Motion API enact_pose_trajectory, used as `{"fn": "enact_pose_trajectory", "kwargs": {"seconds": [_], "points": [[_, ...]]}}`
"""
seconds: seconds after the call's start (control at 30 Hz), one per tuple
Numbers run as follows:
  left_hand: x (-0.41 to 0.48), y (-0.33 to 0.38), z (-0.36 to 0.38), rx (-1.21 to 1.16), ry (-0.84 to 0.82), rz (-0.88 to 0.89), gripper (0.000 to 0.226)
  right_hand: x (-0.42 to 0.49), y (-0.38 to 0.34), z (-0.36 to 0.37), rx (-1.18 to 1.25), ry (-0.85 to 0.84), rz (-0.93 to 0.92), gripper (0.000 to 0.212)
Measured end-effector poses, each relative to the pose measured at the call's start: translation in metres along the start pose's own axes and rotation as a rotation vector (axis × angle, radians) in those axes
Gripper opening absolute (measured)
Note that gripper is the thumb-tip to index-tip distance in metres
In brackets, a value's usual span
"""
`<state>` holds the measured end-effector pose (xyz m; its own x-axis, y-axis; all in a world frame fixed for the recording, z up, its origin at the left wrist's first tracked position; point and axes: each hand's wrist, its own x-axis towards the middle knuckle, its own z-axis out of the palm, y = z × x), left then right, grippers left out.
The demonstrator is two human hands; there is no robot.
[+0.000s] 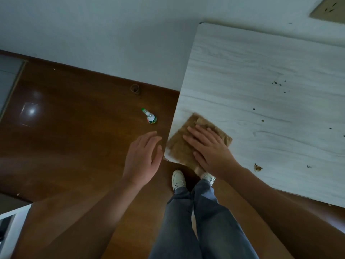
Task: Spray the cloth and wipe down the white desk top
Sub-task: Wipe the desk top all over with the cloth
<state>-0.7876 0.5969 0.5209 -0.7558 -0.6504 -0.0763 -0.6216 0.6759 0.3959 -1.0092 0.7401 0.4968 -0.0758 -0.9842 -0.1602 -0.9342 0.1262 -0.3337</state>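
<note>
One brown cloth (179,146) is lying flat on the near left corner of the white desk top (252,81), its lower edge hanging slightly past the desk's front. The right hand (209,148) is pressing down on the cloth with fingers straight and spread, the palm covering most of its middle. The left hand (141,159) is hovering just beside the desk's left edge, over the floor, fingers relaxed and loosely extended, holding nothing. Small dark specks (276,83) are dotting the desk surface to the right of the cloth, and a brown chipped spot (257,167) is showing near the front edge. A spray bottle with a green nozzle (150,117) is standing on the glossy wooden floor (74,137), left of the desk and apart from both hands. Below, the person's white sneakers (178,179) and grey-blue jeans (205,221) are showing, close to the desk corner.
</note>
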Motion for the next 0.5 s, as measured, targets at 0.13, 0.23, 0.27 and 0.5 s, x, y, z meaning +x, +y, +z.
{"fn": "enact_pose_trajectory", "kwargs": {"seconds": [0.13,0.23,0.27,0.5], "points": [[0.019,0.0,-0.001,-0.049,0.052,-0.109,0.04,0.044,-0.041,0.002,0.101,0.157,0.436,0.053],[0.024,0.005,0.001,-0.052,0.072,-0.11,0.035,0.052,-0.071,0.012,0.118,0.176,0.49,0.056],[0.025,0.008,0.002,-0.046,0.063,-0.091,0.034,0.046,-0.073,0.015,0.108,0.153,0.437,0.056],[0.037,0.031,0.012,-0.067,0.019,0.034,0.034,-0.009,-0.016,0.01,0.025,0.083,0.245,0.054]]}}
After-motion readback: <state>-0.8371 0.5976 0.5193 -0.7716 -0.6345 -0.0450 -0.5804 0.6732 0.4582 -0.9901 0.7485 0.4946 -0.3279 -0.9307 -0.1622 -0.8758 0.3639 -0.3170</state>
